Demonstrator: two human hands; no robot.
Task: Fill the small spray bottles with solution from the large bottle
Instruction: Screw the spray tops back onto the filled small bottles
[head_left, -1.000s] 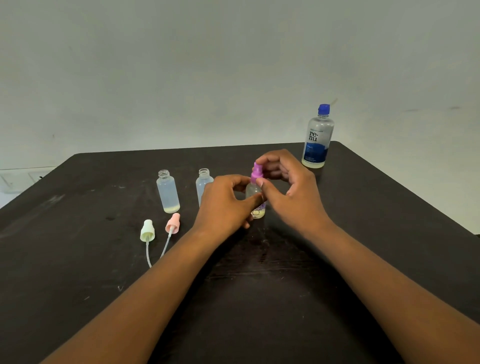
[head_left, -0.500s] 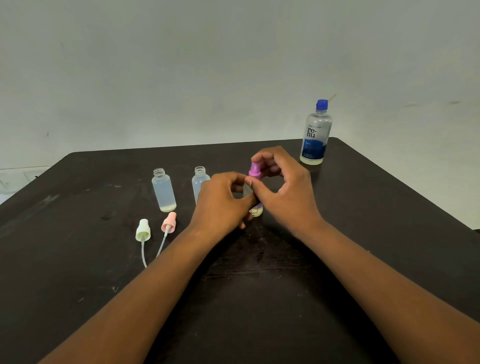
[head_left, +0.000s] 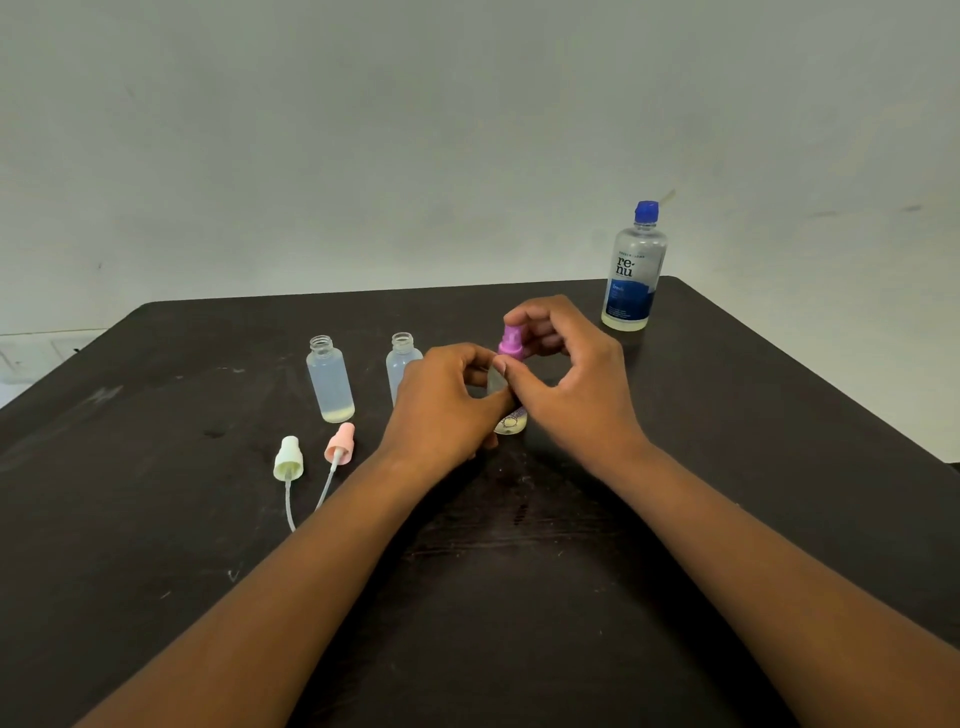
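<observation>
The small spray bottle (head_left: 506, 410) with the purple spray top (head_left: 510, 343) stands near the middle of the dark surface (head_left: 519, 597), and I have both hands on it. My left hand (head_left: 441, 410) curls round the clear body of the bottle from the left, grasping it, so most of the body is hidden and I see only a slice between the fingers and the base, where a pale patterned label shows. My right hand (head_left: 571, 384) comes in from the right with its fingers curled; the thumb and fingertips pinch the purple spray top at the neck. To the left of my hands stand two more small bottles, both upright with open necks: the nearer one (head_left: 401, 364) is partly hidden behind my left hand, and the far-left bottle (head_left: 330, 379) holds a little yellowish liquid at the bottom. In front of them, two loose spray tops lie on the surface with their thin tubes trailing toward me: a pale green one (head_left: 288, 460) and a pink one (head_left: 340, 442), side by side and just apart. The large bottle (head_left: 632, 270) stands upright at the far right corner of the surface, well apart from my hands, with its blue cap on and a blue-and-white label facing me.
</observation>
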